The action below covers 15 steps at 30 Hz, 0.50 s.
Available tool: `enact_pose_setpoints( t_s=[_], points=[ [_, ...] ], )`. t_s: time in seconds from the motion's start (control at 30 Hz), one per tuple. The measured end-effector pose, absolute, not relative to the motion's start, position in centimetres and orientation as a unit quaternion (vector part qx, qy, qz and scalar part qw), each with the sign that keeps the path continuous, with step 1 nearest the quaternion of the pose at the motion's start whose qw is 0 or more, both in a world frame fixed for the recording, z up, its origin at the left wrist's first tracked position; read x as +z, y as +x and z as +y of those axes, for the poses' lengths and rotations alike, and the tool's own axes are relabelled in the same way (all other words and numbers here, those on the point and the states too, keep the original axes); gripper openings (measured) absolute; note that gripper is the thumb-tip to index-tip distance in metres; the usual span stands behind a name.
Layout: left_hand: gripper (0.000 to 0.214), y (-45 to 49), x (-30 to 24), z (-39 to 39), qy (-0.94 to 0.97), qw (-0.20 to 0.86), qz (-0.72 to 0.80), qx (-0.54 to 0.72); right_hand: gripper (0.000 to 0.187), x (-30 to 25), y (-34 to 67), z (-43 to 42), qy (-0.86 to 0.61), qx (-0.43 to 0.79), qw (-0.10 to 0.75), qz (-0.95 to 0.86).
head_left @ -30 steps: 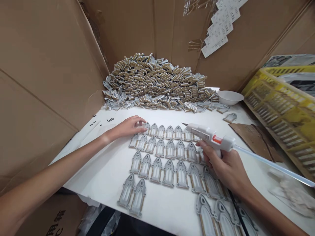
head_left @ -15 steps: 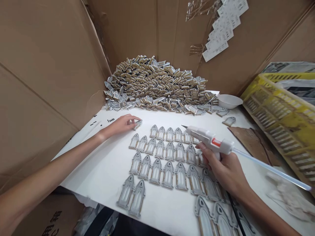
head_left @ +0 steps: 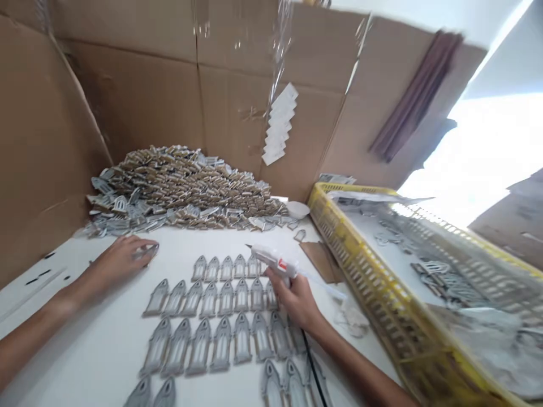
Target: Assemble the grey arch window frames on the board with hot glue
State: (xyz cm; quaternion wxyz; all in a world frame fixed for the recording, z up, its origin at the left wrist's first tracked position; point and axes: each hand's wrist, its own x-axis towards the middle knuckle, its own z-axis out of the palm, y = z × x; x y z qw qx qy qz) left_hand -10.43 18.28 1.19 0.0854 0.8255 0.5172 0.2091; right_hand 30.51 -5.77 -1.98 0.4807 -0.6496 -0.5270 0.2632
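Note:
My left hand (head_left: 116,260) rests on the white board (head_left: 93,350), its fingertips closed on one small grey arched window piece (head_left: 146,252) that lies left of the laid-out rows. My right hand (head_left: 297,302) grips a white hot glue gun (head_left: 274,260) with a red trigger; its nozzle points left over the top row of grey arched window pieces (head_left: 224,299). A clear glue stick pokes out behind the gun. Several rows of these pieces lie flat between my hands.
A big heap of stacked window pieces (head_left: 178,189) sits at the back against cardboard walls (head_left: 139,96). A white bowl (head_left: 297,209) stands right of the heap. A yellow slotted crate (head_left: 382,271) lined with plastic fills the right side. A brown cardboard scrap (head_left: 322,260) lies beside it.
The view has swung to the right and up, bringing the yellow crate into sight. My left hand has drawn one piece away from the top row to the left. My right hand keeps the glue gun.

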Motion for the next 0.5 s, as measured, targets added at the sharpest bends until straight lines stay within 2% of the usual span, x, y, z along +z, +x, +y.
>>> enact_pose_setpoints(
  t_s=[0.27, 0.5],
  points=[
    [0.046, -6.2, 0.5, 17.7, 0.826, 0.143, 0.490, 0.240, 0.065, 0.6, 33.6, -9.0, -0.654, 0.215, 0.517, -0.508],
    [0.043, -2.1, 3.5, 16.0, 0.868, 0.177, 0.425, 0.184, 0.069, -2.1, 33.7, -16.4, -0.702, 0.227, 0.556, -0.382]
  ],
)
